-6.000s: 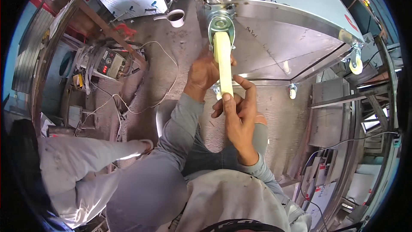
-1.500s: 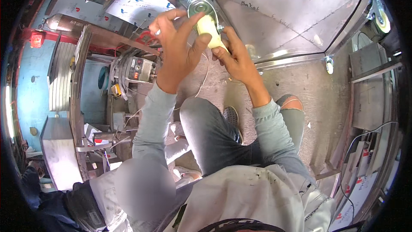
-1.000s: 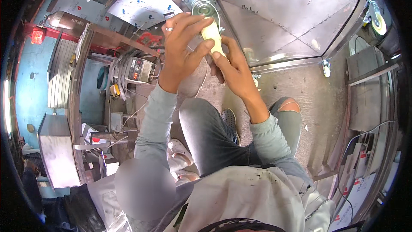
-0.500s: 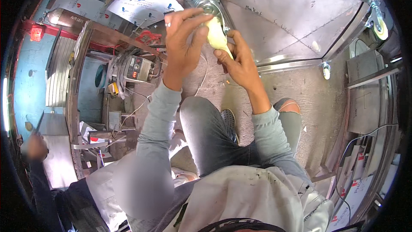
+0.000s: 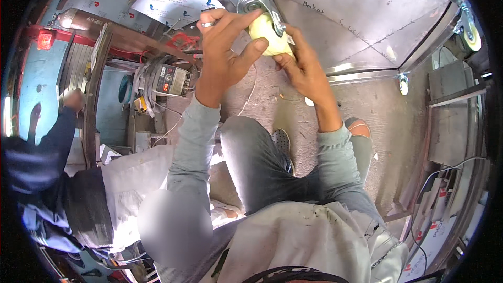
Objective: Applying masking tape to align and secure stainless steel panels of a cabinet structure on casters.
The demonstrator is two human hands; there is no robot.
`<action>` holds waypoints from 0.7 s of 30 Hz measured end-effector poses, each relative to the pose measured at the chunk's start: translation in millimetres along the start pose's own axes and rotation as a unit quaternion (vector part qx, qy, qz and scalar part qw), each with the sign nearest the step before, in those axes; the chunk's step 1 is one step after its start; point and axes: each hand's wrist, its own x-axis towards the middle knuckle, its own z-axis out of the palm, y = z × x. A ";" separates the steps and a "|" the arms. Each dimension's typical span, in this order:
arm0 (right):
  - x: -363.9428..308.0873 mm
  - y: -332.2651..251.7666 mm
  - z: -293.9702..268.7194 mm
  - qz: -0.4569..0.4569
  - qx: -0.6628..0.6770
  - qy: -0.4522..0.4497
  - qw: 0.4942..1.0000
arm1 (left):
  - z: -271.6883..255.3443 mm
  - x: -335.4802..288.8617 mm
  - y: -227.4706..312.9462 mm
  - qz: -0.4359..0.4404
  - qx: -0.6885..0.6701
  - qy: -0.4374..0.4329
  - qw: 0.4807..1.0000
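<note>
A swivel caster (image 5: 255, 4) with a steel fork is fixed at the corner of a shiny metal cabinet (image 5: 335, 26), whose flat underside faces me. Its wheel (image 5: 266, 35) is pale yellow and looks partly covered by thin, soft wrapping. My left hand (image 5: 225, 44), a ring on one finger, closes on the wheel from the left, index finger on top and thumb against its near side. From the right, my right hand (image 5: 304, 71) pinches the wheel's lower right edge. A whitish scrap shows by its fingers; whether they hold wrapping or only the wheel is hidden.
More casters stand on the cabinet's other corners, one at the far right (image 5: 471, 34) and one lower (image 5: 403, 85). To the left are a welding machine (image 5: 172, 79), cables and a gas cylinder (image 5: 78, 21). A co-worker's arm (image 5: 57, 131) reaches in at the left edge.
The yellow shape, long and drawn out toward my right hand before, now looks rounder. The caster fork has swung to the right of the wheel. The co-worker has moved further into view.
</note>
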 end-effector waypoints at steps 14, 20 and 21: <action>-34.8 -83.1 1.8 0.042 -0.185 -0.012 0.982 | 5.9 -1.9 24.3 -0.013 0.011 0.026 1.000; -10.7 -50.1 -21.9 0.011 -0.286 -0.002 0.958 | 24.3 -7.5 32.4 -0.137 -0.177 0.096 0.970; -5.8 -44.5 -26.1 0.009 -0.286 -0.002 0.958 | 22.2 -8.7 31.8 -0.137 -0.176 0.097 0.970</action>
